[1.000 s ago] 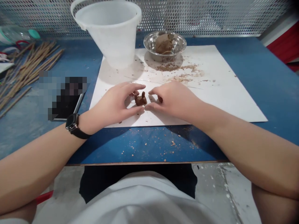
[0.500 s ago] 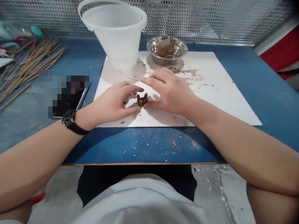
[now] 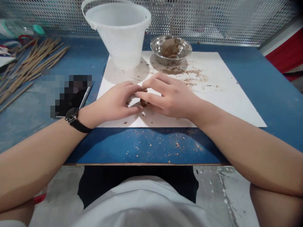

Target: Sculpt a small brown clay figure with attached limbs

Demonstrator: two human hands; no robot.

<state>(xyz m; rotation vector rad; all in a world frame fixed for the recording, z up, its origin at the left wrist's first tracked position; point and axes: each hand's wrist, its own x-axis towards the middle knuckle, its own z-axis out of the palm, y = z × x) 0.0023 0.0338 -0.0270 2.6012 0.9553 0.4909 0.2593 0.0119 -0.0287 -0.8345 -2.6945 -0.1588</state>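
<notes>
A small brown clay piece rests on the white board, mostly hidden between my hands. My left hand is at its left side, thumb and fingers apart in a C shape, fingertips close to the piece. From the right, my right hand covers much of the clay, its fingers bent round the piece and its thumb hidden beneath them. A black watch is on my left wrist.
Behind my hands stand a white bucket and a metal bowl holding a clay lump. Brown sticks and a partly blurred dark device lie to the left. Clay crumbs dot the blue table.
My right hand's fingers have come down over the clay piece, hiding its upright stubs. My left hand has hardly moved. The whole view has shifted slightly.
</notes>
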